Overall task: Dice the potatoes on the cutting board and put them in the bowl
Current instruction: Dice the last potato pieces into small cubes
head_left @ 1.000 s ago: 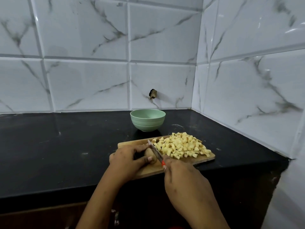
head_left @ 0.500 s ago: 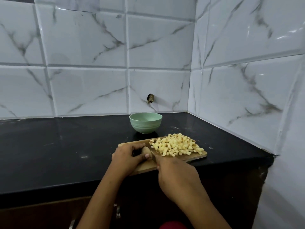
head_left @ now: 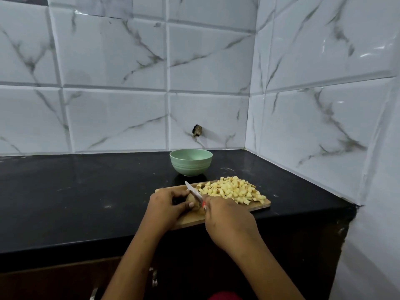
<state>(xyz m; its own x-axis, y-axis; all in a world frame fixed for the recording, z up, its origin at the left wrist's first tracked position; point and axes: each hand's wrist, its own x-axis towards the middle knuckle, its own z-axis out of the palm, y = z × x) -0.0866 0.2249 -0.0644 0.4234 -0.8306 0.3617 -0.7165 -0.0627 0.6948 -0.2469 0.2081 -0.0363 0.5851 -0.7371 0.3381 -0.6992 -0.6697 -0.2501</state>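
Observation:
A wooden cutting board (head_left: pixel 258 206) lies near the counter's front edge. A heap of yellow diced potato (head_left: pixel 232 189) covers its right half. My left hand (head_left: pixel 167 205) pins a potato piece (head_left: pixel 192 200) on the board's left part, mostly hidden under my fingers. My right hand (head_left: pixel 227 219) grips a knife (head_left: pixel 194 191) with a red handle; the blade lies against the potato piece, tip pointing away and left. A pale green bowl (head_left: pixel 191 162) stands behind the board; nothing shows in the part of its inside that I see.
The black counter (head_left: pixel 86 191) runs left from the board. White marble tiles form the back wall and a right wall that closes the corner just past the board. A small dark hole (head_left: pixel 197 131) sits in the back wall above the bowl.
The view has tilted upward, so board and hands sit lower in frame. The knife blade has lifted and shows again above the potato piece. My left hand keeps its hold.

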